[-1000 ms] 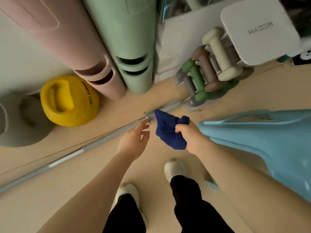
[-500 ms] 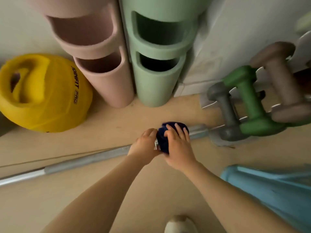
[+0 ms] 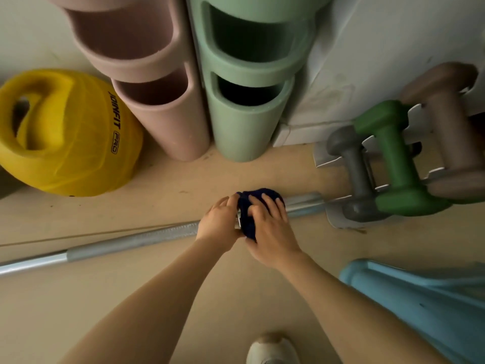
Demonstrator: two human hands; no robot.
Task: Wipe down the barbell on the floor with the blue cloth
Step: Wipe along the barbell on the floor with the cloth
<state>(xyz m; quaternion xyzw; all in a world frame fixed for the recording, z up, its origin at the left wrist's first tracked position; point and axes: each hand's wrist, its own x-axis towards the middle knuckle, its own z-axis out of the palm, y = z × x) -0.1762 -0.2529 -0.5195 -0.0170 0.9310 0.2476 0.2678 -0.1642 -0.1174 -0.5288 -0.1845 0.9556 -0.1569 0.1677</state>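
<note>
Beige gym floor (image 3: 105, 298), a pale wall at its far edge. Barbell (image 3: 126, 244) flat on that floor, slanting from the left edge up toward the dumbbell rack (image 3: 338, 219) at the right, its far end tucked against the rack's base. Blue cloth (image 3: 248, 219) bunched over the bar about where shaft meets sleeve, a metal collar glinting just left of the fabric.

Long steel, plainly heavy and rigid: no flex, no need to lift, likely to roll a little on the smooth floor if pushed sideways. Knurled grey stretch left of the hands rough enough to drag on fabric; polished section nearer the left edge smoother, probably slicker under the wipe. Cloth soft, light, thick-piled, easily wrapped round the shaft and best gripped in a full fist circling the bar, not pinched at a corner.

Right hand (image 3: 270, 227) arched over the cloth, fingers spread across the top and pressing it down onto the metal, wrist bent, forearm running back to the lower right. Left hand (image 3: 220, 224) clasped on the bar just beside the cloth, fingertips touching the fabric's left edge, forearm stretching to the lower left. Whether the left thumb passes beneath the bar hard to tell, hidden by the knuckles.

Yellow weight (image 3: 65, 132), pink foam tubes (image 3: 147, 82) and green foam tubes (image 3: 249, 82) along the wall, well clear. White shoe (image 3: 271, 349) at the bottom edge.
</note>
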